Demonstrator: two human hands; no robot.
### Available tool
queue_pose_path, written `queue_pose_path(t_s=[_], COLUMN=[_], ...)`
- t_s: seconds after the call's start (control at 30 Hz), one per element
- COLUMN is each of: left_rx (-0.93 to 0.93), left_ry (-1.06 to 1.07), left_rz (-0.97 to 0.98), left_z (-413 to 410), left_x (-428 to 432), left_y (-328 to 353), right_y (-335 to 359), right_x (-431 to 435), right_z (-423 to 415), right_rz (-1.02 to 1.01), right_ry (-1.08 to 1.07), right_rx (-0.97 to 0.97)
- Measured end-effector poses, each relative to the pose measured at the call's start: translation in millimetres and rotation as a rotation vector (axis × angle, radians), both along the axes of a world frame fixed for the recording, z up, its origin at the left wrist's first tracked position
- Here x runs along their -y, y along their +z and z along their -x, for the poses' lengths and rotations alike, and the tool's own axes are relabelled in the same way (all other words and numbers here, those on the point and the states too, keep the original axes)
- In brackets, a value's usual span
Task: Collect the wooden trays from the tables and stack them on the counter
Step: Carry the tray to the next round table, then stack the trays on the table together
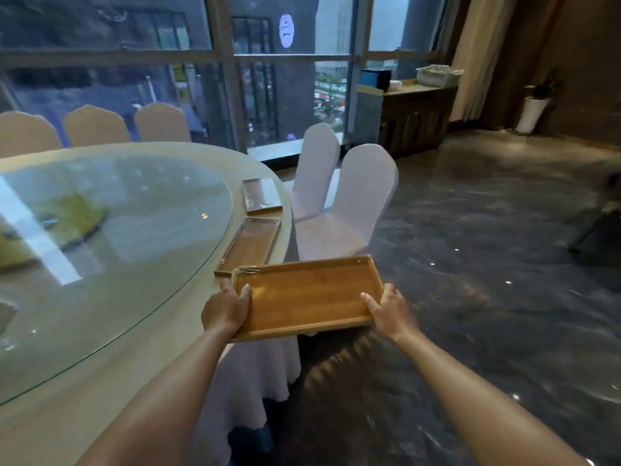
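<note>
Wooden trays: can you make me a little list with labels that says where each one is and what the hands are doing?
held tray: wooden tray, in the air past the table's edge
left hand: left hand grips its left end
right hand: right hand grips its right end
trays left on table: near tray and far tray, both flat by the rim
table: round table with a glass turntable
chairs nearby: two white-covered chairs
sideboard: far sideboard by the window

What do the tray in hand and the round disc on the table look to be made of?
Held tray: apparently wood or bamboo, warm honey colour with straight grain lines and a smooth satin finish. Round disc: looks like clear glass, since it mirrors the windows and shows the pale table through it.
</note>
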State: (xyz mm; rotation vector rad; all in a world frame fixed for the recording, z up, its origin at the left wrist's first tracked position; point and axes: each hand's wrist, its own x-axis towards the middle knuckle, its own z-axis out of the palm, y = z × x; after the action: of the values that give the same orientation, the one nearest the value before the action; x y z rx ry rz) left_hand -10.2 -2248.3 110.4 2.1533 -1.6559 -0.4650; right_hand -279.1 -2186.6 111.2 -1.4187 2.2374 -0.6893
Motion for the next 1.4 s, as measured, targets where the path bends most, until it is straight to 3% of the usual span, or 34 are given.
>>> queue_pose_path(t_s=[0.37,0.67,1.13,1.3,1.4], left_rx=[-0.020,-0.043,0.007,0.032,0.043], left_ry=[0.327,0.636,1.093,1.193,1.220], left_rz=[-0.117,-0.180,-0.406,-0.440,-0.471], left_z=[20,-7,11,27,31], left_x=[165,261,274,283,283], left_y=[-64,-89,-137,-141,-138], right_y=[-48,-50,-91,-94,-96], right_x=[252,443,567,590,593], right_z=[24,-28,-94,-101,-100], right_rz=[-0.098,-0.173,-0.307,-0.358,-0.359], right_ry=[0.310,0.674,1.233,1.388,1.432], right_rx=[-0.049,-0.119,-0.294,-0.218,-0.268])
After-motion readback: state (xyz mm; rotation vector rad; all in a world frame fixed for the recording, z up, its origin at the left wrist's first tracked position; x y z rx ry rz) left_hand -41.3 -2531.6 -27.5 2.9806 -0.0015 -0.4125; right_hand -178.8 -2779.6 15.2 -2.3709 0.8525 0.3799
